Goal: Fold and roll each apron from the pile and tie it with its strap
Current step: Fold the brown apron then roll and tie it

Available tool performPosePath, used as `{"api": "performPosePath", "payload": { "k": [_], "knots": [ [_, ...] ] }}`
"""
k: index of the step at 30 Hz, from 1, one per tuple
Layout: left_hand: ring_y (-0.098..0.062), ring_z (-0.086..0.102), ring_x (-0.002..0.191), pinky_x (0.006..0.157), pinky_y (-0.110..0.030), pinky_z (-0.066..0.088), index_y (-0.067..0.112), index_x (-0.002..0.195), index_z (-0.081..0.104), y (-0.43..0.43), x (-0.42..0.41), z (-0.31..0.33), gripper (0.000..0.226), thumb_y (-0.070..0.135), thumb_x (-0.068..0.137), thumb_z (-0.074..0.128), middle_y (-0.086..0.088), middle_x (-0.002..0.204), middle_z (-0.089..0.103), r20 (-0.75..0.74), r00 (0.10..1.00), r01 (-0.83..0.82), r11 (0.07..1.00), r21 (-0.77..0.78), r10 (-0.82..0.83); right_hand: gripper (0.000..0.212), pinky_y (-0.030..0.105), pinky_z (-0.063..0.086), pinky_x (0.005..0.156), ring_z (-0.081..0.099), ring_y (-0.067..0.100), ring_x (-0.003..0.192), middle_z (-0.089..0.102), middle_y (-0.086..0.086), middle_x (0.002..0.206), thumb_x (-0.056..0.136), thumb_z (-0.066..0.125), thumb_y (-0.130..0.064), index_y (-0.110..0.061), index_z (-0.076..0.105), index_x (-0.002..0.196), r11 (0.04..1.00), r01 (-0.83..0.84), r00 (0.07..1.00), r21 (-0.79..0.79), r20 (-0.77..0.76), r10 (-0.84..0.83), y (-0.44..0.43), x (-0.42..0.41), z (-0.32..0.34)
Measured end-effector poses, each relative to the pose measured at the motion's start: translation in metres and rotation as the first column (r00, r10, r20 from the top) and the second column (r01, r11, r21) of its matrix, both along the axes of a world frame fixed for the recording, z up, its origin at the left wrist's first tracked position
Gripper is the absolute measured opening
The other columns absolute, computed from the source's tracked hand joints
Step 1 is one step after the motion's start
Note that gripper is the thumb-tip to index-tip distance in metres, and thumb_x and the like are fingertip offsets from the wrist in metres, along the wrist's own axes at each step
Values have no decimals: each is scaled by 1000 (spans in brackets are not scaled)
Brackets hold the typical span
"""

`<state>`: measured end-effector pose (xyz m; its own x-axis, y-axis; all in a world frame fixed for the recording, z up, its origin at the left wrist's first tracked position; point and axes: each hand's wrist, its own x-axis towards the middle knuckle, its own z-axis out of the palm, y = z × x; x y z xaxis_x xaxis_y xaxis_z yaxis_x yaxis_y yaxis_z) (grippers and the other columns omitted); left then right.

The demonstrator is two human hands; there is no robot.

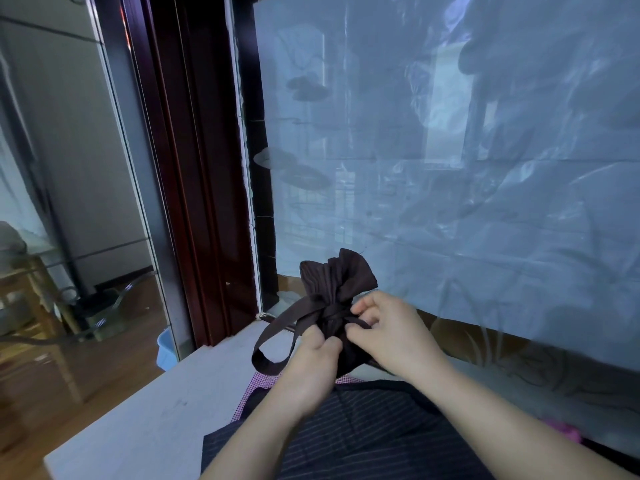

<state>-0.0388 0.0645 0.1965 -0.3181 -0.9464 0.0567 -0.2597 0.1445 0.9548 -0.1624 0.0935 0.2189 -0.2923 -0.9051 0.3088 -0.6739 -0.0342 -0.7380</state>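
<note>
Brown apron (337, 282): rolled into a bundle and held in the air above the pile, close to the window pane (450, 168); its top fans out above a bound waist.
Handling: I judge it light, soft and limp, with nothing fragile; the roll would likely loosen if the waist were let go.
Where to hold: at the waist, and on the strap (273, 341) close to the knot.
Left grip: the left hand (311, 355) curls round the bundle just below the waist.
Right grip: the right hand (384, 327) pinches the strap at the knot.
Around: a striped apron (363, 427) and a checked cloth (256, 379) lie on the tabletop (138, 410); a blue bin (166, 348) stands on the floor.
In the way: the strap's free loop hangs left and I think it could snag; the pane leaves little room ahead.
</note>
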Motion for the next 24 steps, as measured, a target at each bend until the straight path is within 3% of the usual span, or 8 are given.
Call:
{"api": "performPosePath", "payload": {
  "k": [4, 6, 9, 12, 17, 21, 22, 24],
  "knots": [
    [-11, 35, 73, 65, -29, 32, 15, 82, 38, -3, 1, -2, 15, 16, 96, 43, 2, 81, 35, -27, 1000, 12, 999, 41, -11, 16, 19, 44, 59, 54, 5, 49, 65, -5, 60, 79, 66, -5, -19, 58, 82, 956, -184, 951, 229, 288, 114, -2, -10, 18],
    [-12, 37, 75, 68, -29, 33, 14, 86, 41, -5, 1, -5, 10, 16, 95, 44, 1, 82, 37, -43, 999, 23, 996, 86, -19, 14, 22, 45, 59, 53, 6, 47, 64, -3, 58, 80, 66, -1, -14, 61, 83, 924, -278, 880, 262, 454, 136, -3, -15, 23],
    [-15, 40, 78, 75, -34, 36, 12, 89, 44, -6, 0, -6, 6, 17, 92, 47, -2, 85, 40, -119, 993, 35, 991, 131, -19, 13, 22, 48, 58, 55, 7, 48, 64, 0, 58, 82, 65, 1, -10, 63, 88, 914, -307, 829, 266, 546, 120, -2, -19, 23],
    [-12, 35, 73, 67, -29, 33, 14, 84, 39, -5, 0, -4, 13, 17, 96, 43, 1, 83, 35, -23, 1000, 12, 998, 69, -10, 15, 26, 53, 64, 54, 8, 49, 62, 3, 60, 81, 63, 6, -7, 63, 87, 912, -297, 831, 285, 547, 100, -2, -20, 21],
    [-6, 28, 59, 45, -12, 30, 16, 72, 29, 1, 1, -1, 28, 9, 98, 39, 4, 72, 28, 34, 999, -1, 997, -78, 4, 14, 34, 58, 77, 39, 7, 55, 40, 6, 70, 82, 53, 6, -4, 61, 88, 891, -333, 838, 309, 530, 129, -5, -25, 19],
    [-7, 36, 67, 59, -17, 34, 14, 78, 38, -5, 7, 1, 20, 12, 98, 41, 3, 77, 36, -10, 1000, 17, 999, -39, -17, 18, 33, 54, 83, 38, 7, 57, 40, 2, 69, 83, 51, -3, -13, 59, 69, 817, -481, 811, 318, 516, 277, 0, -26, 20],
    [-9, 38, 72, 65, -22, 35, 14, 81, 40, -7, 8, -1, 16, 13, 97, 43, 2, 80, 38, -47, 998, 31, 999, 11, -30, 18, 32, 52, 80, 39, 9, 59, 42, 4, 71, 80, 52, -10, -15, 61, 66, 786, -499, 837, 364, 438, 328, 4, -25, 21],
    [-16, 43, 78, 74, -32, 36, 12, 83, 45, -11, 9, -3, 7, 10, 90, 48, -3, 82, 44, -157, 986, 74, 989, 129, -53, 20, 27, 44, 70, 42, 11, 64, 47, 3, 70, 76, 51, -28, -18, 65, 65, 709, -457, 872, 537, 113, 476, 14, -23, 27]
  ]
}}
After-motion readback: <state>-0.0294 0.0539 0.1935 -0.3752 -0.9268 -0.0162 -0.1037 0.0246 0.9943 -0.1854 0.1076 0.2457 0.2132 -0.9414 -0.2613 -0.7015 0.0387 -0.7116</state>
